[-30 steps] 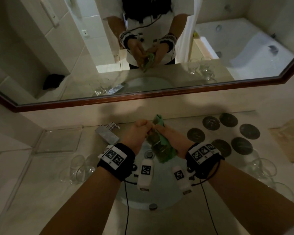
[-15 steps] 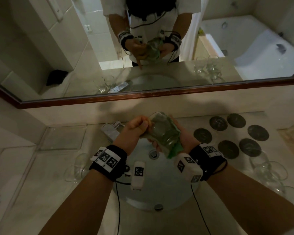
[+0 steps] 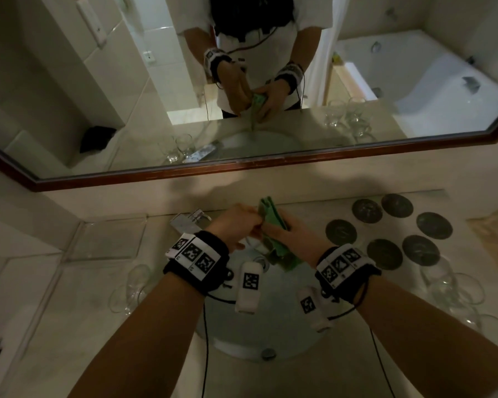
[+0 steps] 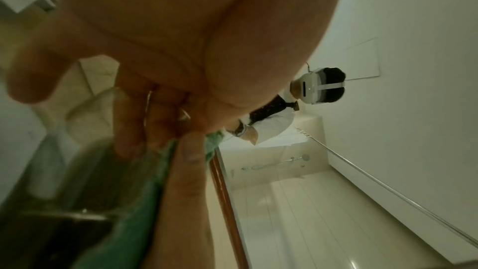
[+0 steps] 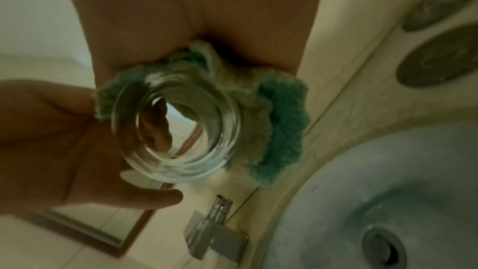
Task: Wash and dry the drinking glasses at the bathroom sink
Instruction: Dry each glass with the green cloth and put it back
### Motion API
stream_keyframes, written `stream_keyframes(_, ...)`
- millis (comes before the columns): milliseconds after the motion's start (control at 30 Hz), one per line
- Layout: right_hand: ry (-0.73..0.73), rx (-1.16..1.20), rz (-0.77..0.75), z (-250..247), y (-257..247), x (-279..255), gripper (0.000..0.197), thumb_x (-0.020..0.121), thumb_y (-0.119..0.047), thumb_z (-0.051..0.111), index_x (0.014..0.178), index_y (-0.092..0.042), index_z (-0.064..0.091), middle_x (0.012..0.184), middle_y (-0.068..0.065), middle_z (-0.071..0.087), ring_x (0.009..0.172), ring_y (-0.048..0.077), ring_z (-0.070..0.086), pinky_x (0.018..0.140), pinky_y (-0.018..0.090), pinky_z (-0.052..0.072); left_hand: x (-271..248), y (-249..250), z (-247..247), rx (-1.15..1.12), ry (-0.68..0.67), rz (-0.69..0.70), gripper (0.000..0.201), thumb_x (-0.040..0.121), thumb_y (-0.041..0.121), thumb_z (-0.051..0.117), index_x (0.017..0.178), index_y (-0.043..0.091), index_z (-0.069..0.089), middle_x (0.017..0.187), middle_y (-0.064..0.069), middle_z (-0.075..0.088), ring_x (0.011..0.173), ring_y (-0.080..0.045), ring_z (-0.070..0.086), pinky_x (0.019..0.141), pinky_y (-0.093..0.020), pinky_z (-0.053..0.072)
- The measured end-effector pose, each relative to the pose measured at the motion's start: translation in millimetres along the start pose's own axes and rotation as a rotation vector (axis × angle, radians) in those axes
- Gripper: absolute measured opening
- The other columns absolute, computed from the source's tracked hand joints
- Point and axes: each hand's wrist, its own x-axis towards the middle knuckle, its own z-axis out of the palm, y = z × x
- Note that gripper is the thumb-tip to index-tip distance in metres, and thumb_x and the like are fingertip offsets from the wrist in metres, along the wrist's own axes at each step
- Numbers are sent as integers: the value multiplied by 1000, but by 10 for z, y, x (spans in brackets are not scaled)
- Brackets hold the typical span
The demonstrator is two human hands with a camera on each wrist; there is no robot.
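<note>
Over the sink basin (image 3: pixel 273 334) both hands hold one clear drinking glass (image 5: pixel 175 128) wrapped in a green cloth (image 3: pixel 272 218). My right hand (image 3: pixel 288 235) cups the cloth (image 5: pixel 282 126) round the glass's side. At the glass's far end my left hand (image 3: pixel 243 226) grips it, and a finger shows through the thick base in the right wrist view. The left wrist view shows the left fingers (image 4: pixel 155 122) curled beside the cloth (image 4: pixel 134 212); the glass there is a blur.
A chrome faucet (image 3: pixel 189 222) stands just left of the hands. More glasses stand on the counter at left (image 3: pixel 133 291) and right (image 3: pixel 454 288). Several dark round coasters (image 3: pixel 385 234) lie at the back right. A glass tray (image 3: pixel 107 239) sits at the back left.
Half a second ago the glass lay tilted with its open mouth showing; now it is turned and the cloth covers its upper side. Both hands stay over the sink.
</note>
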Motion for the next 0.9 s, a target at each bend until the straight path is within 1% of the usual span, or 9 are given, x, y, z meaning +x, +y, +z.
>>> stream_keyframes(100,-19,-226,-82,-36,14,-32,59,88,-52,65,141,-38,41,117,-12,62,99,6,63,85,24,52,27,-29,93,-63,42,-48,19,94,9,46,88,9,65,77,-10,61,72,-23,56,69,-36,47)
stream_keyframes(233,-5,-352,-158,-9,13,-43,70,91,-51,62,150,-30,31,113,-10,59,97,10,63,82,22,51,62,-114,219,-145,152,14,25,88,-1,43,69,8,57,63,-10,50,60,-22,46,59,-31,37)
stream_keyframes(367,-12,-296,-107,-14,-9,-30,60,91,-51,61,142,-31,39,109,-8,62,97,14,64,81,26,51,35,-165,251,-212,221,81,19,81,10,52,72,9,68,71,-12,66,65,-22,62,60,-27,48)
stream_keyframes(433,-32,-140,-74,-12,-41,-24,38,92,-47,61,125,-32,51,105,-9,65,95,13,65,83,28,51,-15,-153,243,-280,186,105,26,95,6,47,77,8,66,63,-2,66,52,-6,62,48,-16,45)
stream_keyframes(500,-43,91,-40,-15,-98,-55,20,95,-44,59,110,-31,60,101,-7,70,91,11,68,82,27,52,-55,-131,226,-320,160,141,31,100,5,43,75,9,61,55,4,60,49,-6,57,45,-16,42)
stream_keyframes(567,-103,386,58,-17,-133,-98,30,94,-44,58,114,-23,63,109,5,73,98,19,69,87,34,54,-71,-134,200,-349,184,186,32,100,6,44,72,10,59,58,2,55,57,-11,50,54,-19,40)
stream_keyframes(667,-174,718,184,2,-213,-185,42,93,-47,53,116,-14,66,118,17,69,102,31,64,99,51,47,-113,-173,147,-373,192,241,33,100,8,44,72,13,62,66,-2,52,65,-14,48,69,-30,38)
stream_keyframes(800,-207,912,271,50,-306,-212,54,96,-56,44,121,-14,66,116,16,70,97,29,69,86,42,53,-174,-230,70,-432,150,354,38,101,18,44,71,23,67,70,-6,49,67,-24,49,63,-34,41)
stream_keyframes(900,-210,977,335,100,-339,-220,64,92,-64,44,117,-10,69,108,20,70,88,31,67,79,39,54,-227,-238,-9,-424,121,403,28,100,24,47,79,20,64,69,-6,48,63,-24,46,58,-33,39)
